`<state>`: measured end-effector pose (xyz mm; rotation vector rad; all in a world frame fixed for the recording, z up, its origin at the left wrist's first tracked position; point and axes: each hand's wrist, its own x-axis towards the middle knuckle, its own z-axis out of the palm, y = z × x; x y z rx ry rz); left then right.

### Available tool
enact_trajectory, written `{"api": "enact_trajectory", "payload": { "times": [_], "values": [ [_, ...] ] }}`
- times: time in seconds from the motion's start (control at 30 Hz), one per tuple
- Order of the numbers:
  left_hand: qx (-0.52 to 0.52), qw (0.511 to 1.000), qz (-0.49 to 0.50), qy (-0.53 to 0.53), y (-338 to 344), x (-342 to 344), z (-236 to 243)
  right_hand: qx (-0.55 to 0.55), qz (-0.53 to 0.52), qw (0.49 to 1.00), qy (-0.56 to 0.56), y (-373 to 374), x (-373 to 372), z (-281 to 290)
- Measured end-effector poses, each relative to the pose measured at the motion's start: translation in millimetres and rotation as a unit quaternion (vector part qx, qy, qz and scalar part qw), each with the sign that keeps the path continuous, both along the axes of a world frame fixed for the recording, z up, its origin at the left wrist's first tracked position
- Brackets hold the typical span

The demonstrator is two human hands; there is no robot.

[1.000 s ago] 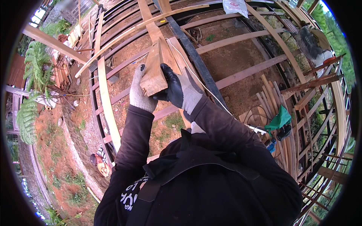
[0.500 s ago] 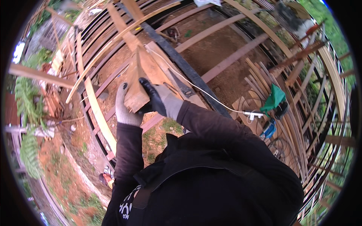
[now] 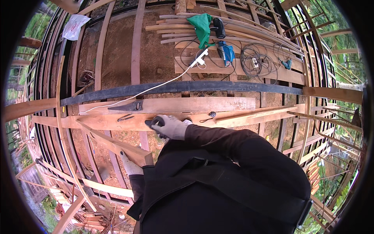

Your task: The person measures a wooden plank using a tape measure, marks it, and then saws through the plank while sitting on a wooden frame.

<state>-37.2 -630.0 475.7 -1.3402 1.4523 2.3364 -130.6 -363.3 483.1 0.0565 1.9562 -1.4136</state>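
A thick wooden beam [image 3: 117, 145] slants toward me at the lower left, its cut end near my body. My left hand [image 3: 131, 164], in a pale glove, grips its side close to that end; the beam hides part of the fingers. Over the near edge of a long plank [image 3: 93, 122], my right hand [image 3: 171, 127] is closed, its black-coated fingers curled. Whether something dark lies in them I cannot make out. A dark slim tool, perhaps pliers [image 3: 125, 117], rests on the plank left of it. A small round dark object [image 3: 212, 114] sits to its right.
A handsaw [image 3: 126, 106] lies on a board beyond the plank, beside a black beam [image 3: 156, 89]. A white power strip [image 3: 198, 58], green cloth [image 3: 201, 28], coiled cables [image 3: 259, 62] and a drill [image 3: 287, 64] lie farther off. Open joists [image 3: 136, 46] span bare soil.
My view has swung to the right. My right hand has left the beam and now hovers by the long plank. The left hand stays on the beam, which sits lower and nearer my body.
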Motion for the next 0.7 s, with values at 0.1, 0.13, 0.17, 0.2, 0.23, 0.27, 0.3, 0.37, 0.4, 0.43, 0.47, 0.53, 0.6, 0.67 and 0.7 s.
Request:
{"api": "enact_trajectory", "payload": {
  "times": [0.1,0.13,0.17,0.2,0.23,0.27,0.3,0.37,0.4,0.43,0.47,0.53,0.6,0.67,0.7],
  "values": [
    [0.018,0.998,0.053,0.016,-7,15,25,0.173,-0.072,0.980,0.072,41,22,-54],
    [0.035,0.996,0.085,0.012,0,15,43,0.130,-0.095,0.986,0.048,55,23,-31],
    [0.069,0.994,0.083,-0.007,3,9,42,0.122,-0.111,0.985,0.059,76,32,-57],
    [0.100,0.990,0.098,-0.021,-1,7,27,0.005,-0.214,0.975,-0.058,87,34,-55],
    [0.152,0.982,0.112,-0.010,7,-7,9,-0.019,-0.255,0.967,-0.009,114,44,-91],
    [0.165,0.975,0.146,-0.004,14,-14,0,-0.021,-0.263,0.963,-0.053,111,34,-55],
    [0.175,0.970,0.167,-0.027,29,-32,15,0.060,-0.233,0.969,0.053,125,31,-64],
    [0.199,0.953,0.228,-0.015,18,-22,-3,0.004,-0.213,0.977,0.001,112,5,-37],
    [0.265,0.932,0.246,-0.017,15,-21,1,-0.038,-0.210,0.976,0.034,103,-7,-40],
    [0.236,0.933,0.272,-0.011,12,-17,4,-0.042,-0.145,0.988,0.043,83,-21,-29],
    [0.210,0.933,0.291,-0.009,11,-12,5,-0.041,-0.087,0.994,0.053,61,-31,-12],
    [0.187,0.934,0.305,-0.010,16,-14,7,-0.091,-0.022,0.996,-0.004,31,-43,-8],
    [0.165,0.934,0.317,-0.015,19,-16,5,-0.128,0.092,0.988,-0.009,-7,-53,16],
    [0.177,0.933,0.312,0.024,23,-28,4,-0.017,0.237,0.964,-0.118,-27,-63,7],
    [0.188,0.930,0.316,0.018,27,-39,6,-0.085,0.286,0.950,-0.090,-34,-67,-8]
  ]
}}
